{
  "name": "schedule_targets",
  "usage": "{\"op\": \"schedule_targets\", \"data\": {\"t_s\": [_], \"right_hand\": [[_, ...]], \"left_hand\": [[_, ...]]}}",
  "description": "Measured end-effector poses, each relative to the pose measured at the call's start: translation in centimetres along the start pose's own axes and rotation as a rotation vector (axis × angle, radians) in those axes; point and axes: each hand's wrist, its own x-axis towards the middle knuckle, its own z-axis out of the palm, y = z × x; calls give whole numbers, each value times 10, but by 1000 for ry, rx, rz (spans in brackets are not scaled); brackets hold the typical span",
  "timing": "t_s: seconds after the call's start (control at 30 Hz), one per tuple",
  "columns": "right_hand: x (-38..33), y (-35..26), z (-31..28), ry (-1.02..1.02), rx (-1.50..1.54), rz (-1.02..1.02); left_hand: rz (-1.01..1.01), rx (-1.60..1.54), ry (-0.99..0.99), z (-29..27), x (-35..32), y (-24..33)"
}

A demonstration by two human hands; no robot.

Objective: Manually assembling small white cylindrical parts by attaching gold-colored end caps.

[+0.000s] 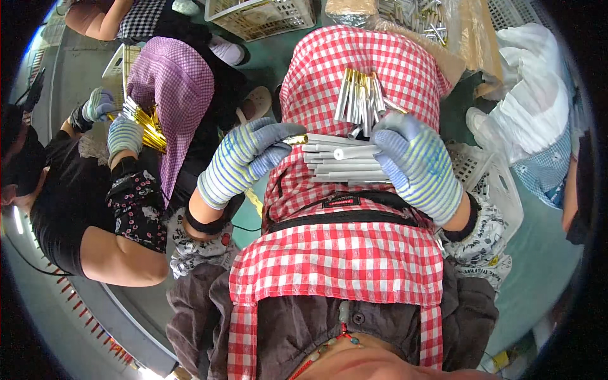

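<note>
My left hand [244,158], in a striped knit glove, pinches a short gold metal tube [296,139] between thumb and fingertips. My gloved right hand [418,161] is closed round the right end of a pale grey tube [356,152], whose hollow end faces left. Under that tube lies a stack of similar grey tubes [348,170] across my lap, its right ends partly hidden by the right hand. Just beyond, a loose heap of silver and gold metal tubes [358,101] rests on the red checked apron [310,69]. One heap piece reaches close to my right fingertips.
At left, a co-worker's gloved hands [125,134] hold a bunch of gold and silver tubes [152,126]. A beige crate [263,19] stands ahead; a plastic-lined box [472,44] of metal tubes is farther right. A white basket [503,183] sits beside my right arm.
</note>
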Motion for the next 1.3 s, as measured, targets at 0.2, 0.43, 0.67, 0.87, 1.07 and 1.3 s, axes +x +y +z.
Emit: {"op": "schedule_targets", "data": {"t_s": [0.2, 0.43, 0.67, 0.87, 1.07, 1.3], "right_hand": [[-9, -5, -16, 265, 748, 245], [-11, -20, -19, 313, 1266, 491], [-19, -11, -12, 358, 1125, 430], [-23, -12, -11, 323, 1084, 401], [-31, -1, -35, 123, 1247, 461], [-24, 3, -61, -217, -241, -105]], "left_hand": [[111, -60, -55, 12, 20, 11], [114, -125, -39, 25, 29, 11], [126, -173, -40, 24, 29, 15], [217, 54, -26, 29, 35, 16], [197, 217, -35, 30, 35, 21], [339, 317, -76, 32, 35, 22]]}}
